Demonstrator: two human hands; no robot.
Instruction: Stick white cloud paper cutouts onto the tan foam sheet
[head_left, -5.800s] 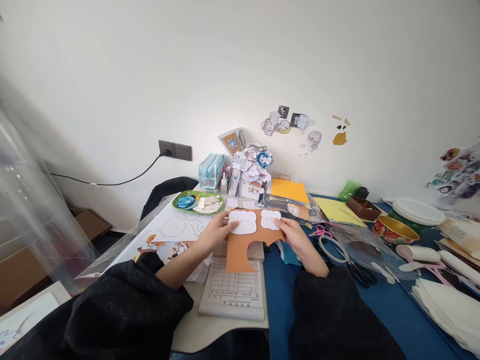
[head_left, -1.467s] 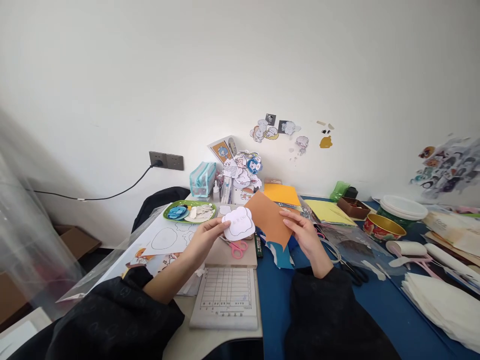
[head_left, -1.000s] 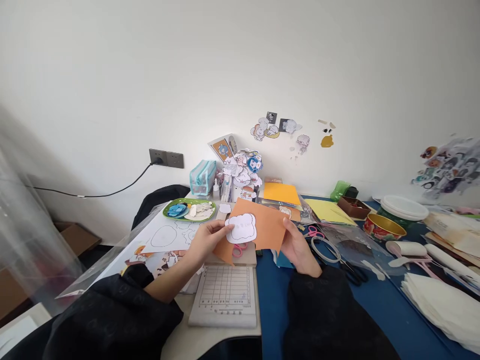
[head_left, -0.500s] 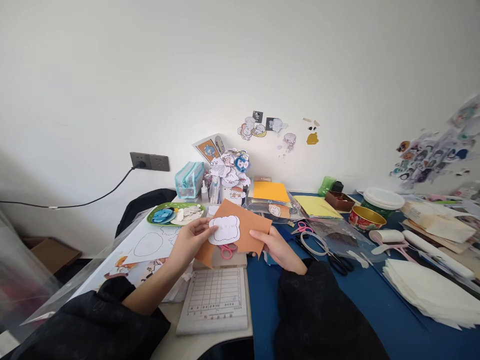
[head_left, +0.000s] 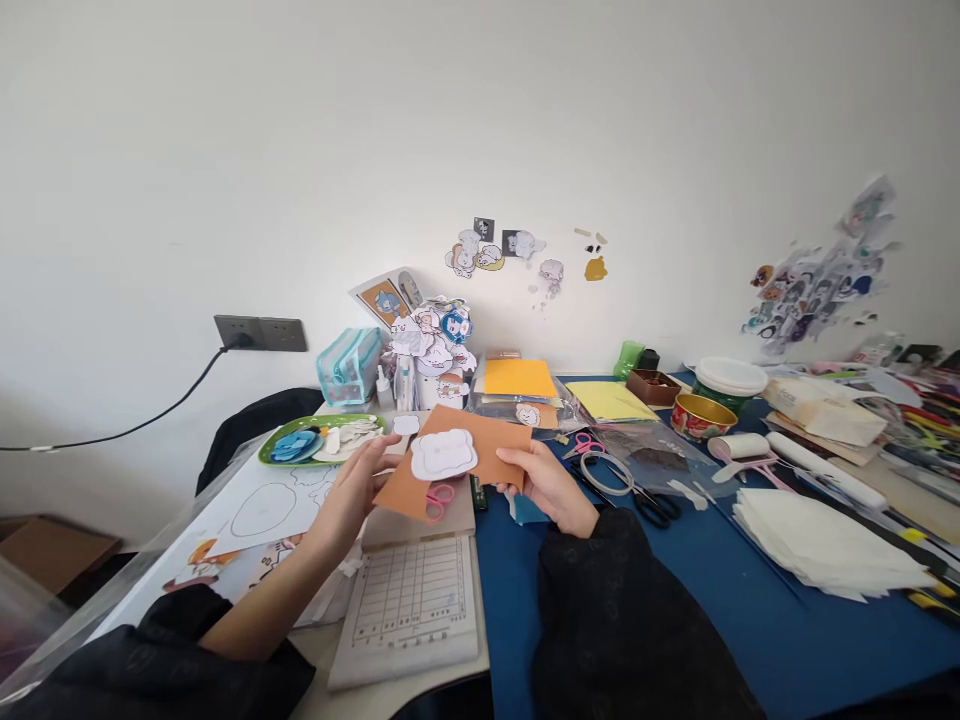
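My right hand [head_left: 551,482] pinches the right side of an orange sheet of paper [head_left: 491,440], thumb on top and fingers beneath. On this sheet lies a white cloud-shaped paper cutout [head_left: 444,455] with a dark outline; its faint marks are too small to read. Beside the sheet's left edge is my left hand [head_left: 358,485], its fingers stretched out and off the cutout; whether they touch the edge I cannot tell. Pink-handled scissors [head_left: 439,500] show just below the sheet, which hides part of them. A smaller white cutout [head_left: 406,425] lies behind it.
A pad with a printed grid [head_left: 412,600] lies in front of me. At left stands a green tray [head_left: 264,450] with blue and white pieces. Black scissors [head_left: 656,508], a tape ring [head_left: 606,473], a red-gold tin [head_left: 701,418] and white sheets [head_left: 825,540] are at right.
My left thumb has come off the white cutout, and that hand has moved to the sheet's left edge. The sheet now lies flatter and lower. The view has turned somewhat to the right.
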